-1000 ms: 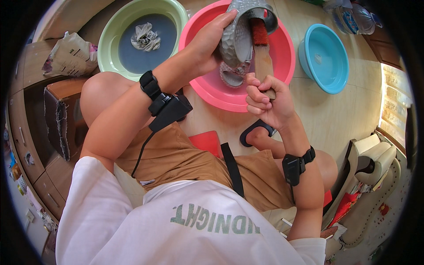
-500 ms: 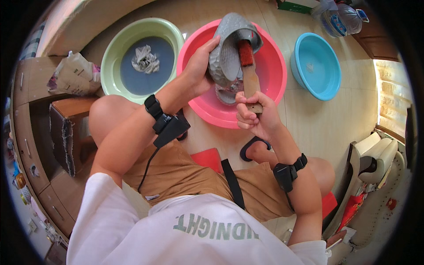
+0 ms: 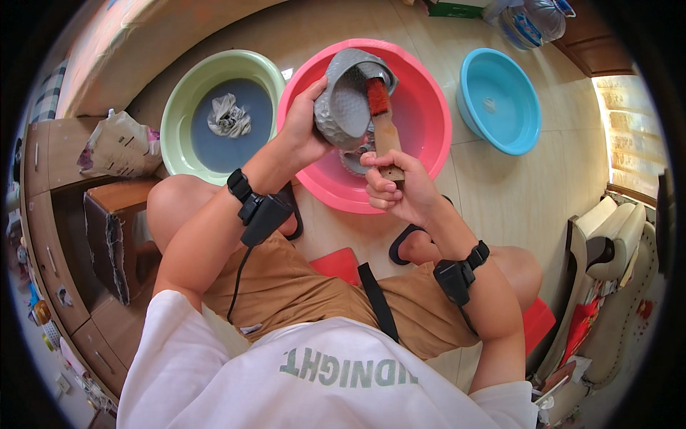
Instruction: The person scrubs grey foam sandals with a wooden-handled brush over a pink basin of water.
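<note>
Left hand (image 3: 304, 125) grips a grey shoe (image 3: 346, 100), sole up, over the pink basin (image 3: 429, 136). Right hand (image 3: 393, 189) clasps a wooden brush (image 3: 384, 132); its red bristles apparently touch the sole.

This is a room in a home, used here for washing by hand on the floor. The floor (image 3: 500, 207) is pale wood-look boards, and three plastic basins stand on it side by side: a green basin (image 3: 179, 100) with water and a crumpled cloth (image 3: 227, 116), a pink basin (image 3: 429, 143) in the middle, and a blue basin (image 3: 500, 100). A wooden cabinet with drawers (image 3: 50, 236) runs along the left edge, with a printed bag (image 3: 118, 146) on it. A cream padded chair (image 3: 607, 243) stands at the right, and plastic bottles (image 3: 529, 18) sit at the floor's far edge.
</note>
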A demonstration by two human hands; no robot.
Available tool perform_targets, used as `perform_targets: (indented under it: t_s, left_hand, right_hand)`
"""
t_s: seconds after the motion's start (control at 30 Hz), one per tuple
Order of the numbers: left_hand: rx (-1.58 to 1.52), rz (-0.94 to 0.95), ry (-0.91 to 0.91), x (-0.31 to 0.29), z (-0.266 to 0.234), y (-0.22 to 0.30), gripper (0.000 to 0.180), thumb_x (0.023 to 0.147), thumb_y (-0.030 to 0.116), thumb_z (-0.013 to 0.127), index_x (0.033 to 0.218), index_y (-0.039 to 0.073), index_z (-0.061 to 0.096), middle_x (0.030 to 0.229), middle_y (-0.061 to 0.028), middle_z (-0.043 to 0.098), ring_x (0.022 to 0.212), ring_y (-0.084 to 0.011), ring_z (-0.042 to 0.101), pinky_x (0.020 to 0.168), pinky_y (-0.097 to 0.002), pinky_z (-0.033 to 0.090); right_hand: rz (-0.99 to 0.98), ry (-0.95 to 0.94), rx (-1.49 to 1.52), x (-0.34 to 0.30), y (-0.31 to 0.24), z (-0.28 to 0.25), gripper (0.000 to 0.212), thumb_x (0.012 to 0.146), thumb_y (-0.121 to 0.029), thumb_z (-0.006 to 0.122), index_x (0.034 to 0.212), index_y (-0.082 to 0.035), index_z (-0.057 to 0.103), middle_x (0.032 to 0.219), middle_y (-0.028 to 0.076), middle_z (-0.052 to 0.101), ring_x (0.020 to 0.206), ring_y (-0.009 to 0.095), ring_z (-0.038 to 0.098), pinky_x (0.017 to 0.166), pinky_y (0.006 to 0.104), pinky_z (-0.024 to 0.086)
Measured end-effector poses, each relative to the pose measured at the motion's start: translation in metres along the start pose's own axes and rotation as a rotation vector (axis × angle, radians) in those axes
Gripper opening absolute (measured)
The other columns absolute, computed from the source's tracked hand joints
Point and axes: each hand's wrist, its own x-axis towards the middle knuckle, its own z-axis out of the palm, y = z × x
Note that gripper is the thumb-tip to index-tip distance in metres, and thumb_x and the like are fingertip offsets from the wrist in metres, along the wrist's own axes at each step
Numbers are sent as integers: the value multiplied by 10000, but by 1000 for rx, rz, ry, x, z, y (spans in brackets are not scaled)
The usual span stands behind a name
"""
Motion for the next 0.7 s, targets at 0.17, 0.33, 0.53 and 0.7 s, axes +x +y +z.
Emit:
perform_targets:
  t_s: [0.17, 0.33, 0.53, 0.7]
  left_hand:
    - [19, -3, 15, 0, 0, -1, 544, 1041, 494, 361, 1389, 100, 502, 1307, -126, 600, 1154, -325, 597, 913, -580, 530]
    - [43, 2, 34, 1, -1, -3, 514, 1070, 398, 330, 1443, 69, 462, 1395, -140, 566, 1239, -310, 585, 1035, -546, 484]
    - [110, 58, 75, 3, -3, -10, 423, 1069, 416, 393, 1362, 135, 510, 1283, -60, 620, 1162, -212, 610, 976, -426, 506]
    - [108, 113, 73, 5, -2, -13, 345, 1077, 347, 420, 1331, 130, 507, 1252, -51, 620, 1148, -188, 614, 978, -379, 509]
  right_hand:
    - [15, 12, -12, 0, 0, 2, 100, 971, -189, 462, 901, -121, 441, 547, -26, 382, 428, 56, 266, 447, 230, 254]
    - [62, 102, -82, 0, 0, -3, 116, 962, -198, 480, 892, -108, 461, 571, -10, 428, 431, 59, 301, 441, 240, 271]
    - [-144, 493, -590, 7, 5, -7, 412, 1018, -470, 462, 927, -70, 498, 542, -15, 378, 421, 80, 282, 429, 253, 244]
    - [-175, 624, -796, 9, -3, -16, 607, 995, -600, 447, 930, -9, 568, 551, 8, 409, 430, 117, 376, 408, 291, 305]
